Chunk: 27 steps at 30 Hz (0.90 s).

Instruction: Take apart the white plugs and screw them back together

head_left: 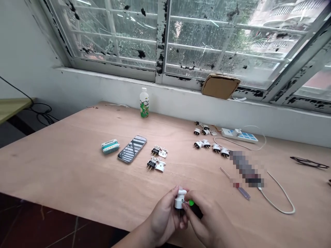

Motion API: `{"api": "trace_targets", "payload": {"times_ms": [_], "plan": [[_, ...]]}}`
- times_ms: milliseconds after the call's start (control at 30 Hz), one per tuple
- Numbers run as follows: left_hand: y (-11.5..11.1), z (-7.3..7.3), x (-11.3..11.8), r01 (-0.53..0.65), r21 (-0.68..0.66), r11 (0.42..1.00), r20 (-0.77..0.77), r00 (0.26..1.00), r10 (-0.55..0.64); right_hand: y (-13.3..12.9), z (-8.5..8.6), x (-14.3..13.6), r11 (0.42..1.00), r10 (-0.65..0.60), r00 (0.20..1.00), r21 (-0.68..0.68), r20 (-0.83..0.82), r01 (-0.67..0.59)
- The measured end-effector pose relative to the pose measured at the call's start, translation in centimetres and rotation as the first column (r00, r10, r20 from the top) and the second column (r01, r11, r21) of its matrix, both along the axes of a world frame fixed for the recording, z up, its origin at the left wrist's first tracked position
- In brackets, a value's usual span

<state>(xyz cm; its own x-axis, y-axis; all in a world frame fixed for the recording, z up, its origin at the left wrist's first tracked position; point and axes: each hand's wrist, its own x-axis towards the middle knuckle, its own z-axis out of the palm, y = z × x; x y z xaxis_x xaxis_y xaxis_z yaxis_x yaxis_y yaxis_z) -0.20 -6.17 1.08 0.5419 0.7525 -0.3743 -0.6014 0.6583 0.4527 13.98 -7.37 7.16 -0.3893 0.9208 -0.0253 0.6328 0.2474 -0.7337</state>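
Near the table's front edge, my left hand (pixel 165 212) is closed around a white and black electrical plug (pixel 180 199), its pins pointing down. My right hand (pixel 207 215) grips a screwdriver (pixel 196 208) with a black and green handle, held sideways against the plug. Fingers cover the screwdriver's tip, so I cannot tell whether it sits in the screw. Beyond my hands lie two opened plugs: one with its black pin base (pixel 151 164) beside its white cover (pixel 160 166), the other with a base (pixel 155 151) and cover (pixel 163 152) just behind.
A phone (pixel 132 149) and a teal-white packet (pixel 110 146) lie to the left. Several closed plugs (pixel 206 144) stand near a power strip (pixel 240 135) at the back right. Another screwdriver (pixel 243 193), a white cable (pixel 284 193) and glasses (pixel 309 162) lie right. A bottle (pixel 144 103) stands behind.
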Motion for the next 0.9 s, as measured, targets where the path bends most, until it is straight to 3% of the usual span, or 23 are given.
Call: {"api": "trace_targets", "payload": {"times_ms": [200,400,600,667,733,833,900], "plan": [[-0.4,-0.3,0.5,-0.019,0.083,0.996,-0.073,0.997,0.025,-0.2,-0.7,0.3,0.996,-0.039,0.975,0.088,0.219,0.020],[-0.5,-0.2,0.3,-0.005,0.096,0.995,-0.097,0.995,0.014,-0.1,-2.6,1.0,0.990,0.025,0.978,0.131,0.206,-0.053],[-0.7,-1.0,0.5,0.050,0.206,0.977,-0.176,0.984,-0.013,0.2,-1.0,0.6,0.995,0.043,0.977,0.075,0.209,-0.060],[-0.8,-1.1,0.6,0.044,0.204,0.978,-0.151,0.988,-0.013,0.3,-0.5,0.4,1.000,0.009,0.988,0.014,0.156,-0.012],[-0.9,-0.9,0.7,0.006,0.171,0.985,-0.102,0.995,0.012,0.3,-0.4,0.3,0.994,-0.032,0.999,-0.101,-0.012,0.031],[-1.0,-0.5,0.7,-0.035,0.125,0.992,-0.052,0.998,0.042,0.4,-0.8,0.4,0.965,-0.107,0.957,-0.260,-0.271,0.034],[-1.1,-0.3,0.8,-0.041,0.107,0.993,-0.036,0.998,0.045,0.4,-1.0,0.6,0.955,-0.160,0.936,-0.288,-0.313,0.066]]}}
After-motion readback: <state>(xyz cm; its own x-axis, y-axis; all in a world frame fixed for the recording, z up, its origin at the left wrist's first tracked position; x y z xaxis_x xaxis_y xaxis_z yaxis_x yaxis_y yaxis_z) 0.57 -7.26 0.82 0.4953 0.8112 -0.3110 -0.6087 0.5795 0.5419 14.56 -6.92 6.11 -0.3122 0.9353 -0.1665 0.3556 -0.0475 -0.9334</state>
